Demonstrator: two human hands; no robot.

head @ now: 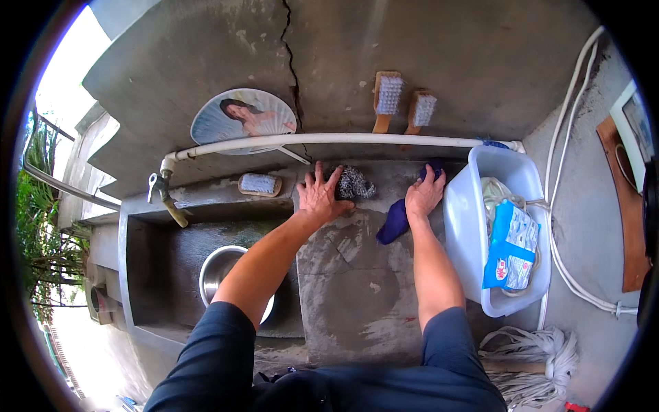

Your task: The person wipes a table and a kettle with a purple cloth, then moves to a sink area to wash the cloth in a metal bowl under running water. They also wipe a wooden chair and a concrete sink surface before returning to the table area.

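My left hand (320,198) rests with fingers spread on the concrete counter (360,288), right of the sink's back corner. Beside its thumb and index finger lies a steel wool scourer (355,183); nothing shows in the grasp. Farther right, my right hand (424,196) is closed over a dark purple cloth (394,221), which bunches out beyond the fingertips and trails toward the lower left. Part of the cloth is hidden under the palm. A wooden scrub brush (259,184) lies bristles up on the back ledge, left of my left hand.
A concrete sink (172,268) holds a metal basin (219,268), partly behind my left forearm. The tap (167,198) hangs over it. A white plastic tub (466,226) with packets stands close right of my right hand. A white pipe (334,138) crosses the wall behind a fan and two brushes.
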